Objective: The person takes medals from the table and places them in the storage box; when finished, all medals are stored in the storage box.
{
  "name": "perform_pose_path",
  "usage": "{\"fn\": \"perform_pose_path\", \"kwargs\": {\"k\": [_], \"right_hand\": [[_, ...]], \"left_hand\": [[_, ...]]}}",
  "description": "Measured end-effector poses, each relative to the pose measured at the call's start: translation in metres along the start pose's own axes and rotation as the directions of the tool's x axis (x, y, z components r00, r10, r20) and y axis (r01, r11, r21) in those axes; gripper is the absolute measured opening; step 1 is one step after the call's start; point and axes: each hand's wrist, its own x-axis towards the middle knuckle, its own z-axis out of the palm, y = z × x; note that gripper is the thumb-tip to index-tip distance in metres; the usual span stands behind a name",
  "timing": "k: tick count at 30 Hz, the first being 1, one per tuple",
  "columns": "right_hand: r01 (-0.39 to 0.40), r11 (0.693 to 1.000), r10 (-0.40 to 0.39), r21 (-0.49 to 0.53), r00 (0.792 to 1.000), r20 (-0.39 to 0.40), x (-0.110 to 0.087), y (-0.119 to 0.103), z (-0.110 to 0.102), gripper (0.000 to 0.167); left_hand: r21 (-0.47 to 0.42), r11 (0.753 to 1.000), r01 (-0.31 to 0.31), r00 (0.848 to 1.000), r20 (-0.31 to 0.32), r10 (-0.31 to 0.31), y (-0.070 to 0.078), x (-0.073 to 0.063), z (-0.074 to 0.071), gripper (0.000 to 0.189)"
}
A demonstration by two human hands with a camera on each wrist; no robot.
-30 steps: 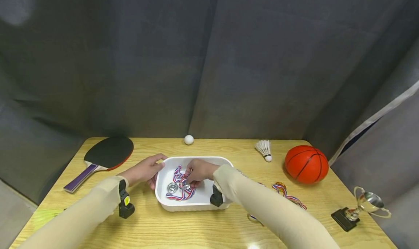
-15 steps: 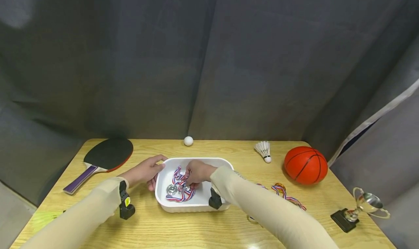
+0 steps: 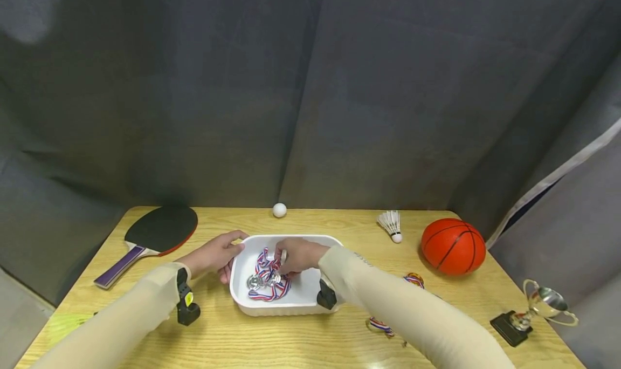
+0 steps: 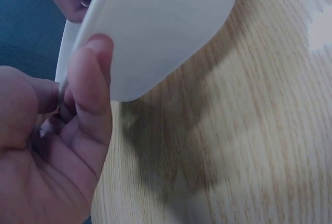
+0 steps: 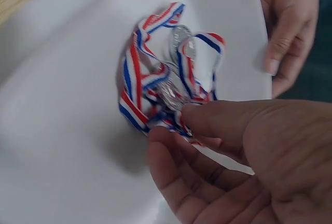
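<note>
A white tub [image 3: 276,310] stands on the wooden table. My left hand [image 3: 218,254] grips its left rim, with the thumb on one side of the wall and the fingers on the other, as the left wrist view shows. Inside the tub lie silver medals [image 5: 180,40] on tangled red, white and blue ribbons [image 5: 133,73]. My right hand [image 3: 302,255] reaches into the tub. In the right wrist view its thumb and fingers pinch a silver medal [image 5: 172,93] at its ribbon; the fingertips partly hide the hold.
At the left lie a table tennis bat [image 3: 160,231] and a yellow-green item [image 3: 68,326], partly hidden. A white ball [image 3: 279,210] and a shuttlecock [image 3: 391,226] sit farther back. Rightward are a basketball [image 3: 453,246], a trophy cup [image 3: 536,309] and gold medals [image 3: 414,279] beneath my right forearm.
My right hand has shifted slightly inside the tub, and the ribbons and medals there have moved a little. The right forearm now uncovers more ribbon at its near side. My left hand keeps its grip.
</note>
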Motion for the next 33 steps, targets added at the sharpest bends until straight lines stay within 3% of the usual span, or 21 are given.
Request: {"fn": "perform_pose_path", "kwargs": {"k": [7,15,21,27,33], "right_hand": [[0.102,0.994,-0.103,0.042,0.994,0.019,-0.026,0.02,-0.033,0.014],[0.166,0.973,-0.157,0.158,0.985,-0.07,-0.079,0.068,-0.067,0.01],[0.185,0.97,-0.164,0.157,0.977,-0.139,-0.114,0.116,-0.065,0.01],[0.099,0.986,-0.076,0.133,0.983,-0.166,-0.137,0.156,-0.049,0.007],[0.033,0.983,-0.01,0.178,0.992,-0.129,-0.152,0.177,-0.033,0.014]], "left_hand": [[-0.004,1.0,-0.009,1.0,0.002,0.009,-0.001,0.0,-0.001,0.037],[-0.019,0.999,-0.028,1.0,-0.006,0.028,-0.001,-0.002,-0.005,0.036],[-0.013,1.0,-0.012,1.0,-0.019,0.012,-0.003,-0.003,-0.005,0.036],[-0.018,1.0,-0.019,1.0,-0.017,0.019,-0.003,-0.003,-0.003,0.036],[-0.036,0.999,-0.039,0.999,-0.001,0.039,-0.003,-0.003,-0.003,0.036]]}}
